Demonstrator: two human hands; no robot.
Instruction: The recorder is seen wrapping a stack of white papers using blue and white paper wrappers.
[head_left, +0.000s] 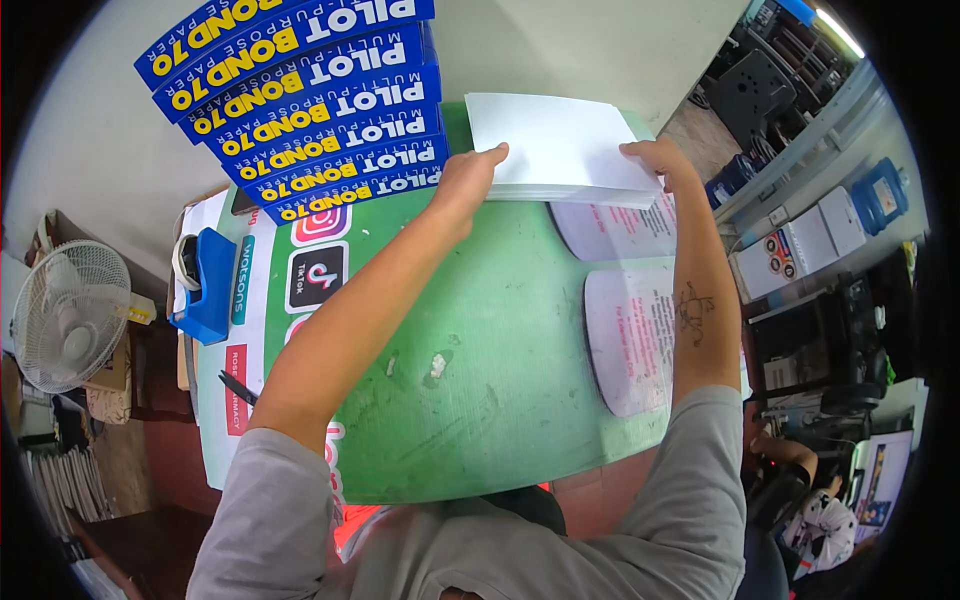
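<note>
A stack of white paper sheets (559, 139) lies at the far side of the green printed table top (465, 315). My left hand (469, 184) grips the stack's left edge, its thumb on top. At the opposite edge, my right hand (660, 161) holds the paper the same way, thumb over the top sheet. The fingers of both hands are partly hidden beneath or behind the sheets. Close to my left hand rises a tall pile of blue Pilot Bond paper reams (330, 124).
A blue tape dispenser (210, 289) and partly hidden black scissors (238, 388) sit at the table's left. Beyond that edge stands a white fan (71, 319). A wall (562, 45) backs the table. People (821, 529) are at the lower right, near a screen (881, 484).
</note>
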